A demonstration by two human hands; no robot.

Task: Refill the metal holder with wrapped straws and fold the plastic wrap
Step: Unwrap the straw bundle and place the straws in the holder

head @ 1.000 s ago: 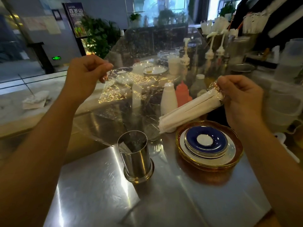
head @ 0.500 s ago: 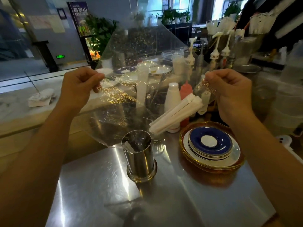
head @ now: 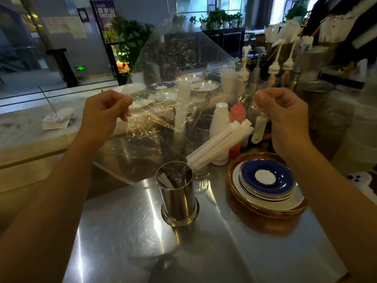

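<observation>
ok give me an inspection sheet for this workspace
surface: steel counter, bare in front
job's things: holder upright, a few straws inside; straws slanting down toward it inside the wrap
clutter: saucers right of the holder; bottles and plates behind
hands: left hand and right hand each pinch a side of the wrap
cables: nothing seen
surroundings: plants, syrup pumps, glass front

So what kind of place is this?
Probably a cafe or drinks bar counter: pump-topped syrup bottles, a stack of saucers, and a metal holder for wrapped straws on steel.
</observation>
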